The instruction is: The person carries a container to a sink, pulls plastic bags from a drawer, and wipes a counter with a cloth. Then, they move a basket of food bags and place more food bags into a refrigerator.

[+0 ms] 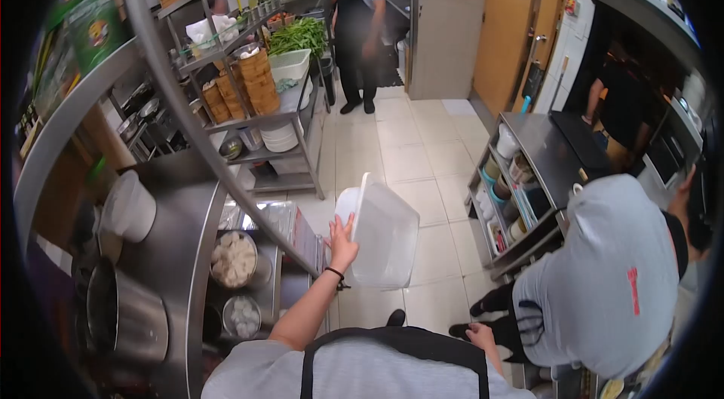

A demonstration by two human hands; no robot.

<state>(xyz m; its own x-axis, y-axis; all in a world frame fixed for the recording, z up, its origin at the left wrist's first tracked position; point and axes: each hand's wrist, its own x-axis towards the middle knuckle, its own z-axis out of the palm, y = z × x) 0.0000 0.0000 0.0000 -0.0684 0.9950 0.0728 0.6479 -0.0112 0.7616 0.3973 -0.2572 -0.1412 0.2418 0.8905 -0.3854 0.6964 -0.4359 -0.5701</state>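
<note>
Floor: pale square tiles (437,150), smooth, faintly glossy, thin darker joints.
Bench, left side: grey metal bench (185,229), flat and lightly reflective; on it a tall cylindrical metal pot (143,316) and a rounded white bucket (134,207).
Round containers, below bench level: one holds pale, lumpy pieces (234,259); the other, smaller whitish rounded pieces (243,314).
Rack, further off: metal; bears stacked bamboo steamers (256,82), banded cylinders, near a heap of leafy greens (298,37).
Tub, appearance: large tub (388,237), whitish translucent plastic, roughly rectangular, corners rounded, walls thin, surface cloudy, rim pale along one side.
Tub, position: tilted on edge, ahead of the wearer and between the bench side and the right-hand shelf unit (501,195); contact with floor cannot be told.
Left hand (342,245): gripping the tub at its left edge, fingers fanned over the plastic; thumb placement unclear. Dark band (334,273) at wrist.
Right hand (481,337): low by the wearer's side, fingers loosely bent, near a co-worker in a grey shirt (603,271); cannot tell whether it pinches anything.
</note>
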